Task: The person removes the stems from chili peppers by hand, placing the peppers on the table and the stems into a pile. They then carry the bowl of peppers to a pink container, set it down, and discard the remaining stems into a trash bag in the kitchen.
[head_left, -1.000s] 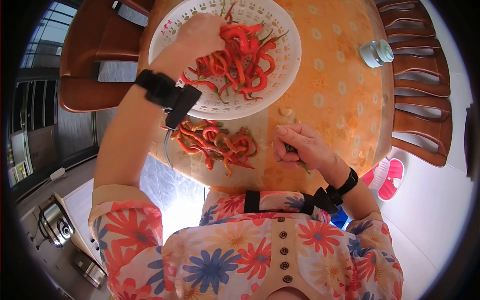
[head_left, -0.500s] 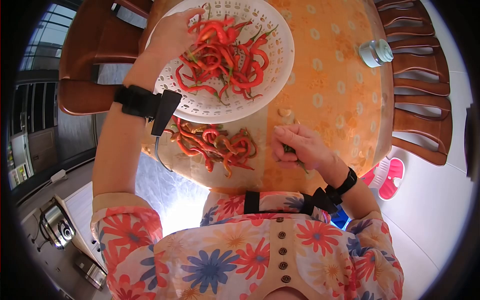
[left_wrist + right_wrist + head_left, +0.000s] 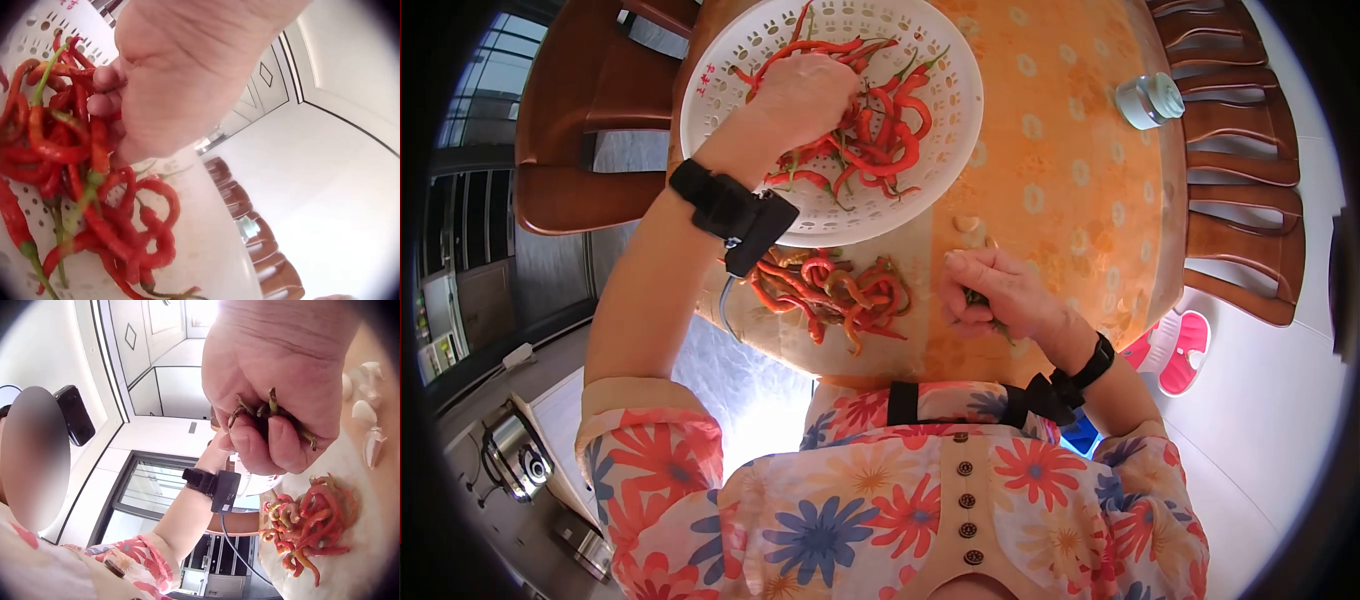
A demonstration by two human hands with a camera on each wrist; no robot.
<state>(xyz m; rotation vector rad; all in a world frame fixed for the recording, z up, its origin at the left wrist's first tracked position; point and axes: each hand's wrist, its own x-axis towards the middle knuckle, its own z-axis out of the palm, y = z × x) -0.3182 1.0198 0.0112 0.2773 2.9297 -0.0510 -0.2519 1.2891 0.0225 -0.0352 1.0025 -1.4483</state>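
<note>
In the head view a white plastic colander [image 3: 948,150] holds a heap of red chili peppers [image 3: 890,150]. My left hand [image 3: 805,98] reaches down into it over the heap. The left wrist view shows that hand [image 3: 187,75] with its fingertips curled round some red chilies [image 3: 100,140], partly hidden by the palm. Above the table near its front edge, my right hand [image 3: 1005,293] is closed in a fist. Green chili stems [image 3: 265,411] stick out between its curled fingers in the right wrist view. A second pile of chilies [image 3: 830,290], red and brownish, lies between colander and body.
Garlic cloves [image 3: 365,414] lie on the table beyond the right hand. A lidded glass jar [image 3: 1148,102] stands near the table's right edge. Wooden chairs [image 3: 1240,225] line that side, and another chair [image 3: 565,125] stands at the left.
My left hand went to the left side of the heap, fingers spread, then came back over its middle. The colander has shifted slightly left. The right hand stays put with the stems.
</note>
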